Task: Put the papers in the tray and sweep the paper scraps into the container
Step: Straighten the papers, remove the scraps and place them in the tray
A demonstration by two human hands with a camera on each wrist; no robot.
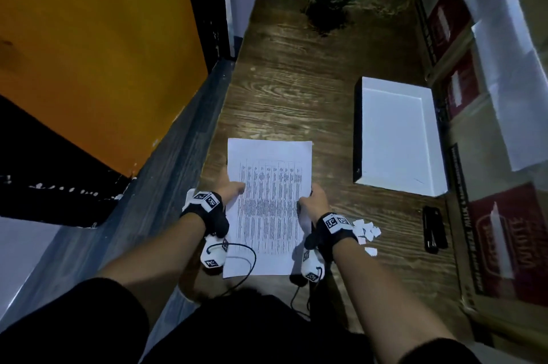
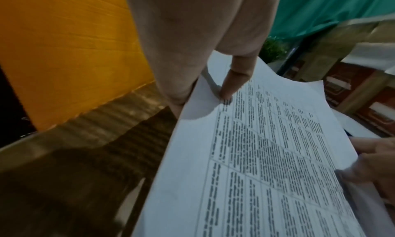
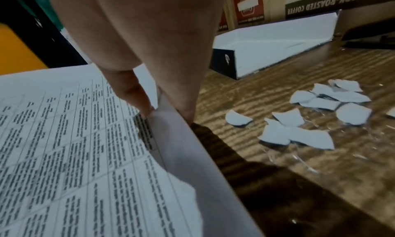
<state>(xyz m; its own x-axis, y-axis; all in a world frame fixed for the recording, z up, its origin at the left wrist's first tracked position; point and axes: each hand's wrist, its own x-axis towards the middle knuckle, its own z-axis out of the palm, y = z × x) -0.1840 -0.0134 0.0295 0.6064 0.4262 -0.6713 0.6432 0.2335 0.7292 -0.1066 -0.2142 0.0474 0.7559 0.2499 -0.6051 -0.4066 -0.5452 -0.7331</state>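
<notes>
Although we have the papers [image 1: 268, 203] in both hands, the tray [image 1: 397, 138] at the right of the head view holds nothing yet, so no step looks finished: the papers still have to go in, and the paper scraps [image 1: 366, 231] lie untouched on the desk [image 1: 296, 81], lower right of centre. We cannot tell which thing is the container. Our left hand [image 1: 232, 188] pinches the sheets' left edge, thumb [image 2: 233, 81] on top and fingers curled underneath; our right hand [image 1: 315, 203] pinches the right edge likewise, thumb [image 3: 130, 92] on the print. The scraps sit just beside the right wrist.
</notes>
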